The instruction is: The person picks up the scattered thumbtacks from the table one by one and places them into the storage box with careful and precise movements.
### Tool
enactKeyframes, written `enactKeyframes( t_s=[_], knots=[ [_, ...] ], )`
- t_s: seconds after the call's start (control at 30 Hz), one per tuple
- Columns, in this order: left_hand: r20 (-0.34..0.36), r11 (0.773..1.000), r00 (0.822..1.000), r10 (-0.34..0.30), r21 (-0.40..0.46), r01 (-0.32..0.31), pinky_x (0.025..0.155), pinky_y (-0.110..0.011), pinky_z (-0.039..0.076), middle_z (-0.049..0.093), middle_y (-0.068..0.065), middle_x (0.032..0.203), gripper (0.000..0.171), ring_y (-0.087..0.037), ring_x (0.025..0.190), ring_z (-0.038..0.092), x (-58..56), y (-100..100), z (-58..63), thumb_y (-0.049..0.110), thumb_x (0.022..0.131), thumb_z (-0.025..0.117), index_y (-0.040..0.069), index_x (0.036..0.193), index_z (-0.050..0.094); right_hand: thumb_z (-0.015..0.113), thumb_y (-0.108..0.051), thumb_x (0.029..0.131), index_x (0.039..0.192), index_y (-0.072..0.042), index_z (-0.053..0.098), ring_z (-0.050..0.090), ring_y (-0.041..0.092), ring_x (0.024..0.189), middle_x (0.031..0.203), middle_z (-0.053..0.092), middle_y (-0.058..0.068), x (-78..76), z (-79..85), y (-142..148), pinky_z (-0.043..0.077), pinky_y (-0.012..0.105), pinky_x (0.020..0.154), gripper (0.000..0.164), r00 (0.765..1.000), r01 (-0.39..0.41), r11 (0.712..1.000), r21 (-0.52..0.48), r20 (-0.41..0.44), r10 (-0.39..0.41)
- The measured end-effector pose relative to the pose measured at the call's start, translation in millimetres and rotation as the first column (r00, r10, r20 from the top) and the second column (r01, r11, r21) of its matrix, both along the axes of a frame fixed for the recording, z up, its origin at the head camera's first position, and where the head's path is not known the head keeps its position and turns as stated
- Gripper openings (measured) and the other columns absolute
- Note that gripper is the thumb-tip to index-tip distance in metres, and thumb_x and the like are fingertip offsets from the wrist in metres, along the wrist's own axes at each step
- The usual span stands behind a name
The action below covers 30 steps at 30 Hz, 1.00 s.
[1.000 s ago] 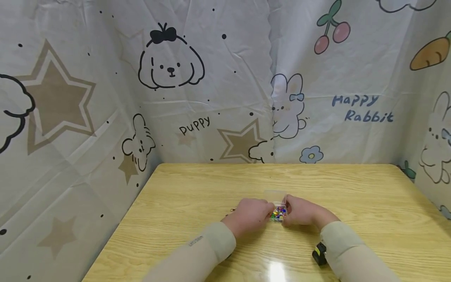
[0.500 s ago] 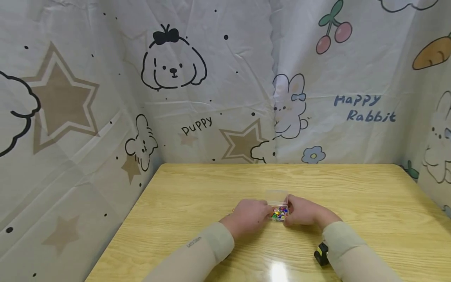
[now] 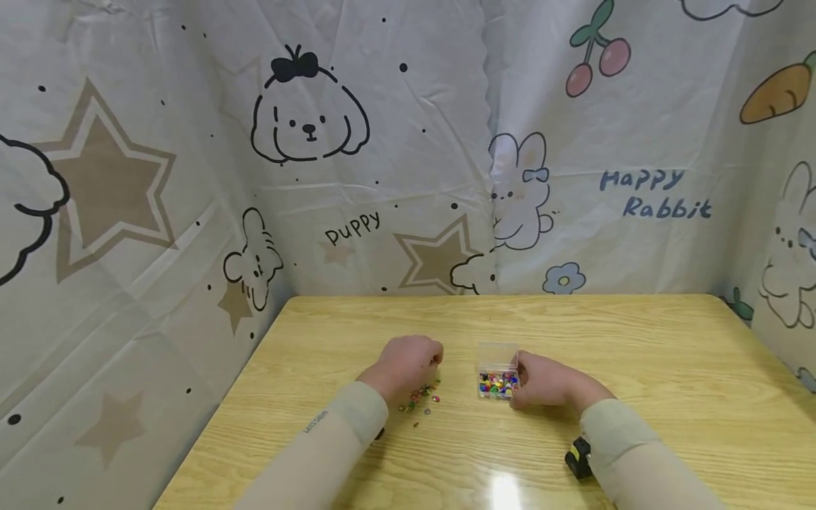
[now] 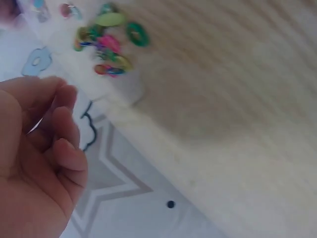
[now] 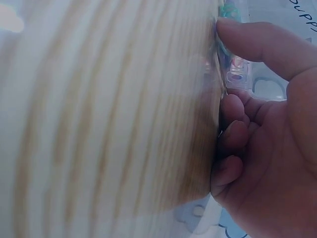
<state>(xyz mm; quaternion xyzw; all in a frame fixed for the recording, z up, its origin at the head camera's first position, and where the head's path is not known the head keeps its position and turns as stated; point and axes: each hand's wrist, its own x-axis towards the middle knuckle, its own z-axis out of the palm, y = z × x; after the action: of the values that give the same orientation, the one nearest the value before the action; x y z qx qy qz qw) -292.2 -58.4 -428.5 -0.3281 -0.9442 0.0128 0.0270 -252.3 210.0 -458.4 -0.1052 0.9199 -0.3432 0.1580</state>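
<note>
My left hand [image 3: 408,361] hovers just beyond a loose pile of small colourful beads [image 3: 417,398] on the table. In the left wrist view its fingers [image 4: 69,153] are loosely curled with nothing between them, and the pile shows a green ring-shaped piece [image 4: 137,33]. A clear plastic box [image 3: 499,354] stands to the right, hinged lid raised at the back. Mixed bright beads [image 3: 499,384] lie inside it. My right hand [image 3: 550,382] grips the box by its right side, thumb on the near side, fingers at the back; in the right wrist view, the thumb [image 5: 247,37] overlaps the box.
The wood-grain table [image 3: 357,326] is backed by a printed cloth [image 3: 357,92] with cartoon drawings, which also runs along both sides. A small black and yellow object [image 3: 578,459] shows beside the right sleeve. A few single beads [image 3: 428,411] lie apart from the pile.
My left hand has moved from the box's left edge leftward to above the pile, which now shows. My right hand keeps its grip on the box, which has not visibly moved.
</note>
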Motion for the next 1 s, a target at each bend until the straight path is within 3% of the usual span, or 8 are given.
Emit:
enactKeyframes(
  t_s=[0.17,0.6,0.8,1.0],
  knots=[
    [0.048,0.999,0.999,0.023,-0.026,-0.022,0.059,-0.032,0.048,0.060,0.011,0.076,0.011,-0.007,0.064,0.049,-7.0,-8,-10.1,0.019,0.092,0.059,0.024,0.083,0.064,0.082,-0.018,0.066,0.101,-0.008,0.048,0.046,0.019,0.074,0.086,0.053,0.005,-0.8,0.4,0,0.038,0.035,0.064,0.050,1.000,-0.007,1.000,-0.003,-0.007,0.007],
    [0.046,0.998,0.998,0.034,-0.052,-0.031,0.053,-0.032,0.043,0.053,0.011,0.067,0.021,-0.010,0.059,0.047,-10.6,-3,-21.6,0.014,0.091,0.057,0.025,0.074,0.056,0.081,-0.019,0.067,0.102,-0.009,0.047,0.046,0.018,0.070,0.081,0.051,0.006,-1.2,-0.7,1,0.037,0.034,0.061,0.050,1.000,-0.004,1.000,0.002,-0.006,0.004],
    [0.028,0.999,0.999,0.020,-0.046,-0.019,0.056,-0.032,0.046,0.056,0.012,0.069,0.021,-0.007,0.060,0.048,-9.9,3,-21.2,0.013,0.092,0.055,0.025,0.076,0.058,0.082,-0.019,0.066,0.102,-0.008,0.046,0.046,0.019,0.071,0.082,0.051,0.006,-1.3,0.5,2,0.037,0.035,0.062,0.052,1.000,0.002,1.000,-0.017,0.009,-0.002],
    [0.021,0.999,0.999,-0.033,-0.028,0.033,0.056,-0.027,0.044,0.055,0.012,0.070,0.019,-0.006,0.059,0.046,-4.6,13,-16.8,0.014,0.093,0.057,0.024,0.077,0.058,0.082,-0.019,0.066,0.102,-0.008,0.047,0.047,0.019,0.073,0.086,0.053,0.005,-1.7,-0.5,2,0.038,0.035,0.063,0.051,1.000,-0.007,1.000,-0.014,0.011,0.007]
  ],
)
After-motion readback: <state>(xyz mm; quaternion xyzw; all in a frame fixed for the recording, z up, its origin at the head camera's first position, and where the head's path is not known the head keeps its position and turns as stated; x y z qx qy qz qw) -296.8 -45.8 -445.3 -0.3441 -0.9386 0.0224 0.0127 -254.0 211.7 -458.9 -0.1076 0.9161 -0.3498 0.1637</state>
